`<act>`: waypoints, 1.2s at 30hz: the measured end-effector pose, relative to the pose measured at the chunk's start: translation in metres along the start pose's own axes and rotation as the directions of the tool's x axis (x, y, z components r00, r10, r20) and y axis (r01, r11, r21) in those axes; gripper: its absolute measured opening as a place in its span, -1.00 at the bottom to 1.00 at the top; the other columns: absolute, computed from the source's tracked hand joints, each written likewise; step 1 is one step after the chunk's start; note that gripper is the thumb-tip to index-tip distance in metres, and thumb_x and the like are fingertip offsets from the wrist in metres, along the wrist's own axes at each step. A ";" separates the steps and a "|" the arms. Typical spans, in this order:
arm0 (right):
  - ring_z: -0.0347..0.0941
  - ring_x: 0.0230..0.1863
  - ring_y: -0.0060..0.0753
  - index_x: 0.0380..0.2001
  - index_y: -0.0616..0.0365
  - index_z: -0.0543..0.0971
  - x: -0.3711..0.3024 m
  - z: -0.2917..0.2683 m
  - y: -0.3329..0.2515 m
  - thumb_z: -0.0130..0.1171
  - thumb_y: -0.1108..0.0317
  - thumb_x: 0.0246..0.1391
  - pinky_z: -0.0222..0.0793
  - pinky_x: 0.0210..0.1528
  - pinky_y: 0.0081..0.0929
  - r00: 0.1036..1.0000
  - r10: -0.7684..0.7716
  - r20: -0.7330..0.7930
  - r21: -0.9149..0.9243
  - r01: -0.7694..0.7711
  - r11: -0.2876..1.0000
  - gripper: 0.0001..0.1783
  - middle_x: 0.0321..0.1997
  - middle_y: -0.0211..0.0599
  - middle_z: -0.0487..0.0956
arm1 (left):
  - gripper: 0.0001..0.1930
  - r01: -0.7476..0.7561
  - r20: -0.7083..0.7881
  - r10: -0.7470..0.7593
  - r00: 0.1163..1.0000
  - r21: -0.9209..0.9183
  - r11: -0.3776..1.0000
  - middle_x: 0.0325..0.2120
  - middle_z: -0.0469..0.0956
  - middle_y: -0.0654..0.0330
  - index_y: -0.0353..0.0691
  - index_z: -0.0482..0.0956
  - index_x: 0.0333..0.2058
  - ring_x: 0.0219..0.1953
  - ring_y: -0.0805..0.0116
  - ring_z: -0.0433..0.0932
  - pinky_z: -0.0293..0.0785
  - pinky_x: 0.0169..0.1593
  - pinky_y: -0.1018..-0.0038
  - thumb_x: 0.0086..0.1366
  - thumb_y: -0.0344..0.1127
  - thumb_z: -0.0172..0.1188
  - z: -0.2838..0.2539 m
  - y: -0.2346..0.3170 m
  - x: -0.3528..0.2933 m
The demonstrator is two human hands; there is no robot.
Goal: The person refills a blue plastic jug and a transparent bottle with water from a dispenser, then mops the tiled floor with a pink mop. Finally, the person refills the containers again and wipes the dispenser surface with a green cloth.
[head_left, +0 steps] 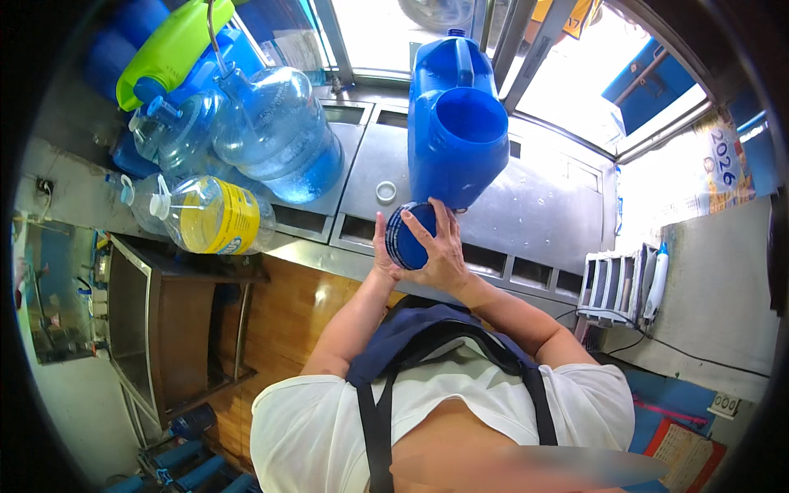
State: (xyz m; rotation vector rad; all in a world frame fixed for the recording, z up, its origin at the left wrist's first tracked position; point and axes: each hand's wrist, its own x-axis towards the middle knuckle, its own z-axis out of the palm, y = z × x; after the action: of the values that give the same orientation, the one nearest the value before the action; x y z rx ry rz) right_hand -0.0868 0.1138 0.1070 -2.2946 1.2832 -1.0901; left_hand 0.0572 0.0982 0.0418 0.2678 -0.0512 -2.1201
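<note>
In front of me both hands hold a round blue screw lid with a ribbed rim [417, 233]. My left hand [385, 256] grips its lower left edge. The fingers of my right hand [445, 256] spread over its right side and top, with the thumb side across the blue face. Just beyond stands a blue slim water jug [436, 164], upright on the metal counter, its wide round mouth uncovered and its carry handle at the far end. My right fingertips are close to the jug's base; I cannot tell whether they touch. A small white ring-shaped cap [385, 191] lies left of the jug.
Large clear water bottles [283, 131] crowd the counter's left side, beside a yellow-labelled bottle [220, 215] and a green container [168, 53]. The steel counter [542, 189] has recessed slots. A grey slatted rack [611, 286] and a cable stand at right, a cabinet [168, 329] at left.
</note>
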 end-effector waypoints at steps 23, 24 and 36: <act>0.16 0.24 0.30 0.24 -0.32 0.46 0.006 -0.028 0.024 0.56 -0.17 -0.60 0.00 0.29 0.23 0.995 0.062 0.083 0.071 -0.068 0.995 0.12 0.29 0.15 0.19 | -0.29 -0.007 -0.106 0.008 0.994 0.007 1.000 0.17 0.45 -0.05 -0.25 0.35 0.25 0.17 0.00 0.48 0.41 0.25 0.11 0.36 0.21 -0.14 0.009 -0.010 0.016; 0.16 0.26 0.27 0.23 -0.34 0.47 0.005 -0.028 0.025 0.57 -0.16 -0.60 -0.03 0.31 0.23 0.977 0.039 0.210 -0.111 -0.016 0.994 0.10 0.30 0.13 0.18 | -0.29 0.040 -0.047 -0.038 0.998 0.040 0.998 0.17 0.44 -0.05 -0.25 0.35 0.25 0.17 0.02 0.48 0.40 0.25 0.12 0.36 0.21 -0.13 0.008 -0.009 0.016; 0.15 0.31 0.25 0.18 -0.28 0.54 0.004 -0.037 0.023 0.60 -0.14 -0.60 -0.02 0.34 0.23 0.993 -0.002 0.117 0.163 -0.017 0.986 0.05 0.32 0.06 0.22 | 0.06 0.038 0.005 -0.038 0.999 -0.002 0.999 0.27 0.30 -0.08 -0.21 0.20 0.34 0.28 -0.05 0.35 0.35 0.29 0.00 0.14 0.59 -0.07 0.020 -0.015 0.011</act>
State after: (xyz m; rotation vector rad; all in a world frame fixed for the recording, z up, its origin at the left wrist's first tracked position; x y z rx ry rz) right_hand -0.1263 0.1012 0.1205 -2.1948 1.1141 -1.0024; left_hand 0.0351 0.0958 0.0574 0.2637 -0.0470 -2.1587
